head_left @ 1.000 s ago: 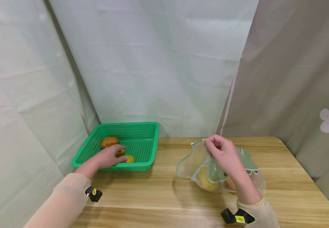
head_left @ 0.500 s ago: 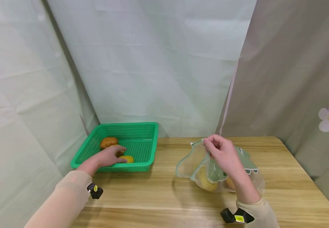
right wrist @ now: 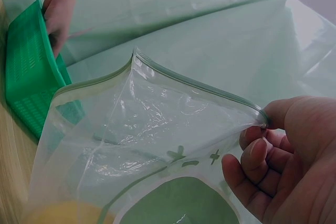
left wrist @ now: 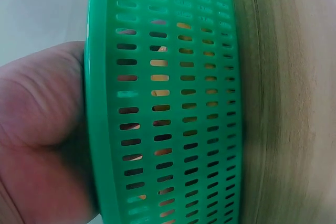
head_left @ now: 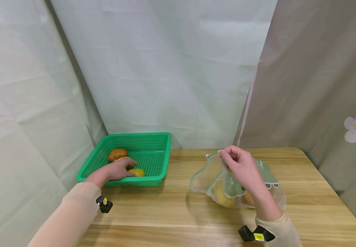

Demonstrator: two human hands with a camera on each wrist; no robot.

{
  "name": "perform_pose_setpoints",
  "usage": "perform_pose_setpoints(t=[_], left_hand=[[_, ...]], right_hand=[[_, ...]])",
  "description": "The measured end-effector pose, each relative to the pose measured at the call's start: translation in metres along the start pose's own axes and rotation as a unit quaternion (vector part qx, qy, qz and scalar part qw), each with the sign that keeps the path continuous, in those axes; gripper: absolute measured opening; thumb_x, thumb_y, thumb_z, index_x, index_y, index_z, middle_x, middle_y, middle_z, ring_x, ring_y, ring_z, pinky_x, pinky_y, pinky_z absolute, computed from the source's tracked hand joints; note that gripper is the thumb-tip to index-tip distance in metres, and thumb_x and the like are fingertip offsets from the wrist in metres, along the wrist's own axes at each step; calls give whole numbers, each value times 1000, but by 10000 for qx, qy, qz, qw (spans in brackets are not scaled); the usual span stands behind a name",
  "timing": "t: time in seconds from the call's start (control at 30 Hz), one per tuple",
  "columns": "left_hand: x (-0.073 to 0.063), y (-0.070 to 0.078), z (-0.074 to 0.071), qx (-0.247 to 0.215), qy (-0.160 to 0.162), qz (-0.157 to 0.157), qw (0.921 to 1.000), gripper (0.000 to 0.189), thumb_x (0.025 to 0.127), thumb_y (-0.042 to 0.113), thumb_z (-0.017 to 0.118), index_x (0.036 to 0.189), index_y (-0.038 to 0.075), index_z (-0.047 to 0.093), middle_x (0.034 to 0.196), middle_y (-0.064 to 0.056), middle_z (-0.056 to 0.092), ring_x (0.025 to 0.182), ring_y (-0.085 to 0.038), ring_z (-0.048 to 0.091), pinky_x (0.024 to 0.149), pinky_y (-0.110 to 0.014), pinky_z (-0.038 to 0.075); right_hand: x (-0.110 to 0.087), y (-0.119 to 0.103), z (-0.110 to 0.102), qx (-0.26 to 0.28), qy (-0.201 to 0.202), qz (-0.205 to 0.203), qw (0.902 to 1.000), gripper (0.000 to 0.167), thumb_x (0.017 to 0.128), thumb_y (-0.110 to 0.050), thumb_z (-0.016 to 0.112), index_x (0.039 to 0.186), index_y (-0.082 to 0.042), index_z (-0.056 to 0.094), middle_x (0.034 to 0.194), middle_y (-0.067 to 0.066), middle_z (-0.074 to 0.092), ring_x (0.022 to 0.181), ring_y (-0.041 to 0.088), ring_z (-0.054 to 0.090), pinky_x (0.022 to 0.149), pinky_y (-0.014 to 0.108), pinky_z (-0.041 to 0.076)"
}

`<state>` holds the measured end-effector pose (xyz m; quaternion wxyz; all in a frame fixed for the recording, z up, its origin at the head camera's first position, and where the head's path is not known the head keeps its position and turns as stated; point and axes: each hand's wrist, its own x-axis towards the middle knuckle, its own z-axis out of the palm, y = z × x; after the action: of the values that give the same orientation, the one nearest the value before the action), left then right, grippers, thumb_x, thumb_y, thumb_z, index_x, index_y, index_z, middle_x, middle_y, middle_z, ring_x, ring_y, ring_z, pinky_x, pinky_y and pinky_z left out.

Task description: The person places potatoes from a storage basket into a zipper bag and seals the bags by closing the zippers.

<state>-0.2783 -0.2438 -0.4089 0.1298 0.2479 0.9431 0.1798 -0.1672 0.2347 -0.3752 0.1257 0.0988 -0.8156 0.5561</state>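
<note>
While the right hand [head_left: 242, 168] pinches the edge of a see-through zip bag [head_left: 233, 185] between thumb and fingers, the bag's mouth stands open toward the green basket [head_left: 141, 140]. Judged by how things lie, the work of bagging looks partly done: a yellow item [head_left: 223, 197] and a brownish item [head_left: 248, 199] are inside the bag, which rests on the bench [head_left: 178, 212] at the person's right. What is left appears to sit in the basket, on the left: a brown rounded piece [head_left: 117, 155] near the far left corner and a yellow piece [head_left: 138, 172] by the near wall, with at least part of another piece under the left hand [head_left: 117, 169]. That hand is down inside the basket, its thumb touching or just beside the yellow piece. Whether its fingers have a grasp on anything I cannot tell, since the hand hides them in the head view and the basket's wall hides them in the left wrist view. Closing the zip is also undone.
</note>
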Motion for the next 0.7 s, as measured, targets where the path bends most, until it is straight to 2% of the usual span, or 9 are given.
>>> perform_pose_setpoints(t=[0.23,0.5,0.7], left_hand=[[2,-1,-1,-72,-188,-199,9996,52,102,15,82,143,-12,63,136,-32,67,125,-47,66,103,-58,55],[4,0,-2,-5,-313,-304,9990,46,100,12,83,139,-8,69,131,-19,70,116,-35,66,101,-55,55],[6,-1,-2,92,-385,-322,9987,41,100,13,83,137,-4,71,127,-15,72,114,-33,67,100,-54,55]], right_hand=[[0,0,0,11,-5,26,10000,32,113,-33,68,94,-7,69,70,7,58,63,25,54,59,32,47],[0,0,0,-14,3,44,10000,32,113,-35,68,93,-9,69,70,7,58,63,25,54,60,32,47],[0,-1,0,16,-18,79,10000,32,113,-33,68,94,-7,69,70,8,58,63,25,54,60,32,47]])
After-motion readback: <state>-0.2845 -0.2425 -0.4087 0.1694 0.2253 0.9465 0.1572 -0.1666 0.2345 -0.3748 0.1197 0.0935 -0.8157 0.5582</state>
